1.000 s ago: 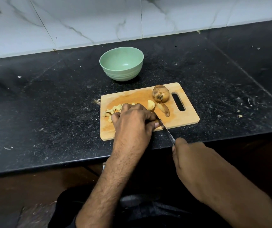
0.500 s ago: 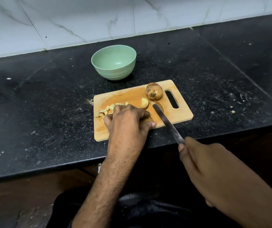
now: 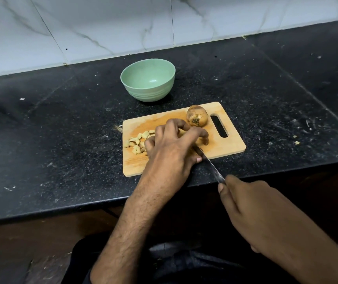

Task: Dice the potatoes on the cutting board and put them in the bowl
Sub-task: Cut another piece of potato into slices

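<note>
- Potatoes: one whole potato (image 3: pixel 197 118) sits on the cutting board (image 3: pixel 228 147) by its handle slot; I judge it firm, rounded, prone to rolling, best pinned from above.
- A piece being cut lies mostly hidden under my left hand (image 3: pixel 172 148), whose fingers curl over it.
- Diced pieces (image 3: pixel 138 141), roughly a dozen, lie at the board's left end; light, probably slick.
- My right hand (image 3: pixel 252 203) grips one knife (image 3: pixel 211 163).
- One empty bowl (image 3: pixel 148 83) stands behind the board.
</note>
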Tool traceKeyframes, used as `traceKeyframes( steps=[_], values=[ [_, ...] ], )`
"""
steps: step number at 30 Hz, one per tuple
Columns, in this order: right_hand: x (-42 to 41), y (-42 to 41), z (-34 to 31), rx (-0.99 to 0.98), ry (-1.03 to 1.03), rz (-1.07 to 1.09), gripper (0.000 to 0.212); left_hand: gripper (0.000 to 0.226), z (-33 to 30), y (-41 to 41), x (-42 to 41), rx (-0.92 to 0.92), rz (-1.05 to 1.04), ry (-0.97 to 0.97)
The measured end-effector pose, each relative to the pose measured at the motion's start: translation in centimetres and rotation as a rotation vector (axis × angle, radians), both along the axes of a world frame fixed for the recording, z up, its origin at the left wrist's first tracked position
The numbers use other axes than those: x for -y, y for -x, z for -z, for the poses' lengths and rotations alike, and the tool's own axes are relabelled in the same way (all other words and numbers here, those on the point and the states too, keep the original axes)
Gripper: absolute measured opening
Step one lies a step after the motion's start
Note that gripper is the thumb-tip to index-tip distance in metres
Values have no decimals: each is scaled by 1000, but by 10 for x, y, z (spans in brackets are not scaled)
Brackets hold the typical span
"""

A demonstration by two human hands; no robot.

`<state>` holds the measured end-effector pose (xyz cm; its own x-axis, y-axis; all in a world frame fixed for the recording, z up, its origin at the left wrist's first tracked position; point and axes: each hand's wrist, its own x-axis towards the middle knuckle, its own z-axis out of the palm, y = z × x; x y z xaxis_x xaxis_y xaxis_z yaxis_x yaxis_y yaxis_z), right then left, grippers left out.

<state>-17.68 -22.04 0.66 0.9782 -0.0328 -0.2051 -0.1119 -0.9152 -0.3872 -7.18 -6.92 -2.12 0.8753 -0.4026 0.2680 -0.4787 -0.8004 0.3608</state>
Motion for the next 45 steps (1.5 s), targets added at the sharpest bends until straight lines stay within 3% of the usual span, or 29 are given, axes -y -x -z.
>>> traceKeyframes(
  steps=[3, 7, 18, 25, 36, 45],
  values=[
    [1, 5, -9, 1, 31, -8, 34, 45, -2, -5, -1, -16, 32, -13],
    [8, 10, -21, -25, 39, 6, 35, 60, 2, -5, -5, 6, -40, 34],
    [2, 6, -1, 17, 36, 4, 32, 26, 8, -2, -6, 17, -94, 61],
    [0, 5, 1, 42, 37, 5, 32, 22, 12, -5, -10, 49, -101, 103],
    [8, 5, -2, 19, -14, 38, 34, 16, -1, -31, -18, 93, 183, -109],
    [5, 5, -4, 41, -13, 36, 34, 17, 6, -3, -1, 115, -51, -106]
  ],
)
